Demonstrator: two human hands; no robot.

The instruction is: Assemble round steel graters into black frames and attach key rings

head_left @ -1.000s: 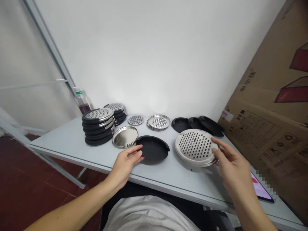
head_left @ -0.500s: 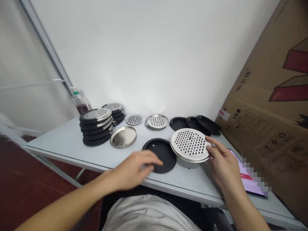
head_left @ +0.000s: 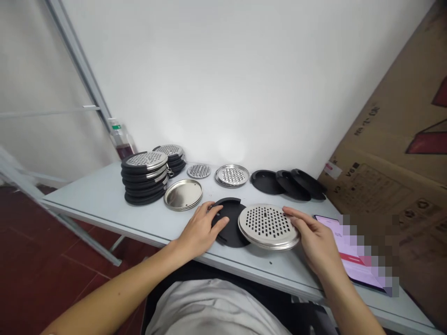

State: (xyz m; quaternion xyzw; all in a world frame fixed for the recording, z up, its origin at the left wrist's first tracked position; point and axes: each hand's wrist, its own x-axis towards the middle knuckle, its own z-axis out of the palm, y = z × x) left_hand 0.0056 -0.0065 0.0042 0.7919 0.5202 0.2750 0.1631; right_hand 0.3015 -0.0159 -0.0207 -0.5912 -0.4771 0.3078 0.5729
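Note:
My right hand (head_left: 314,237) pinches the right edge of a round metal grater plate (head_left: 266,224) with rows of slots, a metal rim showing beneath it. It is held tilted, its left edge overlapping the black round holder (head_left: 233,228). That holder has a raised lip along part of its rim. My left hand (head_left: 200,230) grips the holder's left edge, thumb over the inside and fingers along the rim. Behind my left hand lie shiny shallow metal lids (head_left: 183,194), one on another.
Stacked black-rimmed graters (head_left: 145,179) stand at the left, a second stack (head_left: 170,156) behind. Further back are a small grater disc (head_left: 199,171), more metal discs (head_left: 233,176) and black holders (head_left: 267,182). A bottle (head_left: 120,142), a tablet-like screen (head_left: 349,253) and a large carton (head_left: 384,186) flank these.
My left hand has come onto the black holder's left edge from above its front. My right hand has brought the grater plate lower and slightly left, over the holder's right side.

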